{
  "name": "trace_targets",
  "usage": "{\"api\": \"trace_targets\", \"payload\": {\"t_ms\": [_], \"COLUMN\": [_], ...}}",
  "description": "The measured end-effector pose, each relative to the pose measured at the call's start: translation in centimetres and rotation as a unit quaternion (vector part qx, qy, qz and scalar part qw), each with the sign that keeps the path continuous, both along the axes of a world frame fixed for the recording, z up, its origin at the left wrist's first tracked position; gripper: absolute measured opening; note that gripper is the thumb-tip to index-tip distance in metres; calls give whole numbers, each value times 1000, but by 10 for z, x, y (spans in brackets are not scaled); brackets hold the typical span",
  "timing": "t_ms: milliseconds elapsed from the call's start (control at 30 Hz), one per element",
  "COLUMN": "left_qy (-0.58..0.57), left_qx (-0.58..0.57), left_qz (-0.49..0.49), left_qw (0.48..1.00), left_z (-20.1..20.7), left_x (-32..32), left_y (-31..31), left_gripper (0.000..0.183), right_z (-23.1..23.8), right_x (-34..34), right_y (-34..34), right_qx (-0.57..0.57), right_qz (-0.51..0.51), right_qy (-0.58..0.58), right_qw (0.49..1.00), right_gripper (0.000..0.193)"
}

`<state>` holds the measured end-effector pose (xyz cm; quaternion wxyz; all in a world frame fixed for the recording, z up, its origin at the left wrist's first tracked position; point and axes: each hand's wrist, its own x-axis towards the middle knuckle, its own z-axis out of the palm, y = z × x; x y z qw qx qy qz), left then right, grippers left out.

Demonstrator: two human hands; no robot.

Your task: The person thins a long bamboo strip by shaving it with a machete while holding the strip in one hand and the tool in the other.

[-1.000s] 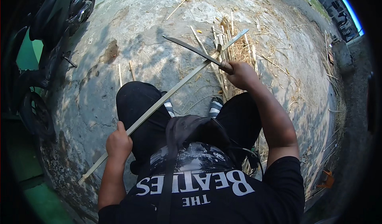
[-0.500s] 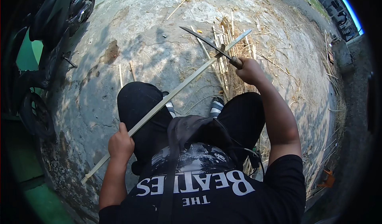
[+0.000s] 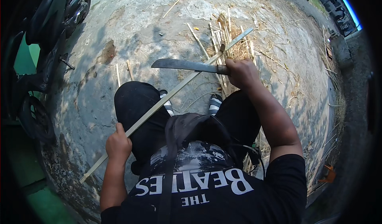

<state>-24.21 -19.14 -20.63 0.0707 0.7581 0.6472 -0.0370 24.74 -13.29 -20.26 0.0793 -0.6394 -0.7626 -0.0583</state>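
A long, pale bamboo strip (image 3: 161,100) slants across my left knee, from low on the left up to the far right. My left hand (image 3: 118,144) is closed around it near its lower end. My right hand (image 3: 243,73) grips the wooden handle of a machete (image 3: 179,65), whose wide blade points left and crosses over the strip. Whether the blade touches the strip, I cannot tell. A brown curled piece (image 3: 222,48) stands up on the strip just beyond the blade.
Split strips (image 3: 217,39) and dry shavings (image 3: 238,45) lie on the concrete ground (image 3: 139,49) beyond my right foot. A motorcycle (image 3: 43,37) stands at the left. One thin stick (image 3: 178,1) lies far ahead. An orange object (image 3: 328,174) is at the lower right.
My right hand has come slightly nearer and left with the machete. Its blade has swung down, now showing its broad side lower along the strip. My left hand keeps its hold, barely shifted.
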Motion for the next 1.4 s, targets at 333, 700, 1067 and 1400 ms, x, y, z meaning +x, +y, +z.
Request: {"api": "trace_targets", "payload": {"t_ms": [333,700,1067,1400], "left_qy": [-6,-15,-154,-87], "left_qx": [9,20,19,18], "left_qz": [5,-10,56,41], "left_qw": [1000,1000,986,995], "left_z": [-3,-4,-21,-5], "left_x": [3,0,-5,1], "left_y": [-1,-3,-6,0], "left_gripper": [28,20,33,29], "right_z": [3,17,-49,22], "right_x": [36,-18,200,49], "right_y": [13,-3,-44,-27], "right_qx": [-224,-38,66,33], "right_qz": [-212,3,-448,-179], "right_qy": [276,13,359,416], "right_qw": [910,999,816,891], "right_gripper": [29,6,13,24]}}
